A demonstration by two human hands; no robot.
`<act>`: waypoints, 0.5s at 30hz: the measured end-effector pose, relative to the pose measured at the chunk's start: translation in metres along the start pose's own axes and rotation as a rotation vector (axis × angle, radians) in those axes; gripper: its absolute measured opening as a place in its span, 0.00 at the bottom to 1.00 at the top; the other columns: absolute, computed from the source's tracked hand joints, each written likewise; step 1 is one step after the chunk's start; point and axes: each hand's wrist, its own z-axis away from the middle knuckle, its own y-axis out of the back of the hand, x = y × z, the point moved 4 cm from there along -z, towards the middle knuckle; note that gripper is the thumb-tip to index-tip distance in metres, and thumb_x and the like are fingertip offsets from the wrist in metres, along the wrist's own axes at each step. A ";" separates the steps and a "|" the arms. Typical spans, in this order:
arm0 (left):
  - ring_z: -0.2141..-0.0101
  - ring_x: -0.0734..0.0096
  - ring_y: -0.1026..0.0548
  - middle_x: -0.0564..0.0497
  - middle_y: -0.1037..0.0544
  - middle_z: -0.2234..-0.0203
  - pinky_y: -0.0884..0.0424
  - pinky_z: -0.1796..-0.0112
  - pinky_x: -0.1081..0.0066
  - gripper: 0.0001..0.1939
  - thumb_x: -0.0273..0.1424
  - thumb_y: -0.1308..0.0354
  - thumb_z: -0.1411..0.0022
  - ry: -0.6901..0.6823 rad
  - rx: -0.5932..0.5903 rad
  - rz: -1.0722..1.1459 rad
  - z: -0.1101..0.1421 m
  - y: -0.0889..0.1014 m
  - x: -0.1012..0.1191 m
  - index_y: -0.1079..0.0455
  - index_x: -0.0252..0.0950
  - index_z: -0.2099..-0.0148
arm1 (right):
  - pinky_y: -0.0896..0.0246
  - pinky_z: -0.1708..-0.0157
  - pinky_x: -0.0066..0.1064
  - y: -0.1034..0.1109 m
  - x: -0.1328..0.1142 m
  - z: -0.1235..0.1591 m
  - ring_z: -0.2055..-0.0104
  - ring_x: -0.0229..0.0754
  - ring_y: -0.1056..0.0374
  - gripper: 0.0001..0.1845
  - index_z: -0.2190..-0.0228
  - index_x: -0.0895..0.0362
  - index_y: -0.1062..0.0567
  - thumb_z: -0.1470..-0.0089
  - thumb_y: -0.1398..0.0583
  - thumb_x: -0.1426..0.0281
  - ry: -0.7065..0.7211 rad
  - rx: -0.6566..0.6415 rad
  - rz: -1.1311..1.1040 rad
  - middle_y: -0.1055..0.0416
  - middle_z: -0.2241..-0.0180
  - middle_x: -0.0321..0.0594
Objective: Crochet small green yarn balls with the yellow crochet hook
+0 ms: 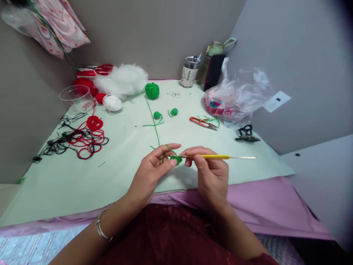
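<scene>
My left hand (pixel 154 165) pinches a small green crochet piece (pixel 176 159) between thumb and fingers, with green yarn running over the fingers. That yarn strand (pixel 154 125) leads back across the pale green table (pixel 124 176) to a green yarn ball (pixel 152 90). My right hand (pixel 209 165) grips a yellow-handled crochet hook (pixel 217 156), its tip at the green piece and its metal end pointing right. Two small green crocheted balls (pixel 157 115) (pixel 174 111) lie beyond my hands.
Red and black yarn (pixel 79 138) is tangled at the left, near a clear cup (pixel 74 95), white stuffing (pixel 124 79) and a white ball (pixel 112 103). Orange snips (pixel 202 123), a plastic bag (pixel 234 99), a black hair clip (pixel 246 134) and a jar (pixel 189 71) sit at the right and back.
</scene>
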 end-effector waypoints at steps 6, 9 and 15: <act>0.64 0.71 0.31 0.53 0.26 0.66 0.35 0.60 0.73 0.13 0.32 0.28 0.38 -0.058 0.024 -0.075 0.001 0.007 0.003 0.16 0.45 0.51 | 0.28 0.65 0.32 0.002 0.003 -0.001 0.69 0.37 0.26 0.12 0.61 0.53 0.18 0.30 0.40 0.65 -0.070 -0.035 -0.151 0.18 0.64 0.39; 0.67 0.72 0.33 0.54 0.27 0.66 0.36 0.63 0.72 0.13 0.31 0.28 0.39 -0.105 0.052 -0.146 0.002 0.007 0.005 0.16 0.45 0.51 | 0.27 0.65 0.32 0.001 -0.006 0.000 0.69 0.37 0.26 0.11 0.60 0.53 0.18 0.29 0.42 0.68 0.019 -0.043 -0.013 0.18 0.63 0.39; 0.72 0.74 0.35 0.54 0.24 0.68 0.35 0.64 0.71 0.17 0.26 0.26 0.44 -0.190 0.185 -0.207 0.004 0.004 0.009 0.17 0.42 0.51 | 0.23 0.62 0.37 -0.008 -0.022 0.013 0.61 0.43 0.21 0.13 0.50 0.52 0.21 0.31 0.42 0.75 0.484 -0.131 0.455 0.17 0.60 0.43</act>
